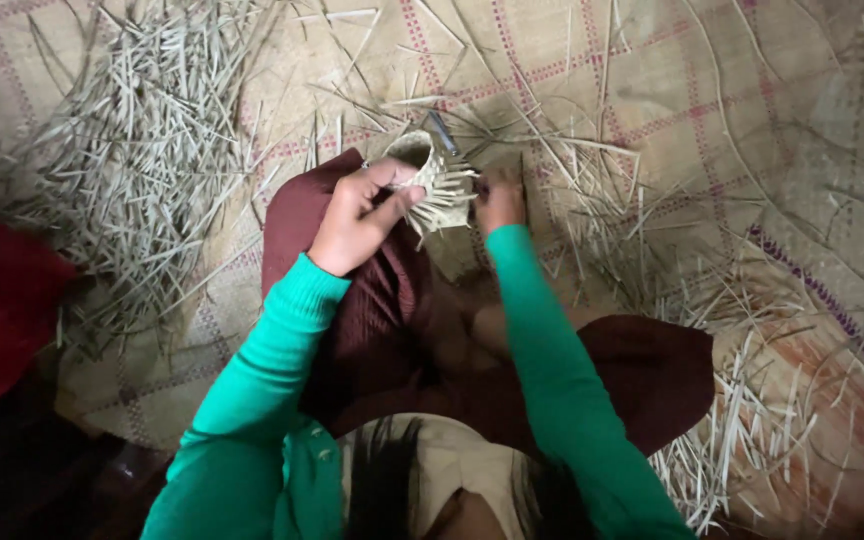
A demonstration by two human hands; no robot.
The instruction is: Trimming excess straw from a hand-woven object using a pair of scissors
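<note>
At frame centre I see one small half-woven straw basket [430,180]. My left hand [357,218] is clamped round its rim; my right hand [499,203] pinches one strand. Two heaps of cut straw [142,160] flank the woven mat [712,90].

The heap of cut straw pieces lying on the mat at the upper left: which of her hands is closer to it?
Left. The left hand grips the small woven basket on the side toward the straw heap; the right hand works beyond the basket, farther from it.

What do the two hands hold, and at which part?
The left hand grips the small half-woven pale straw basket by its rim. The right hand pinches the basket's loose strip ends on the other side.
</note>
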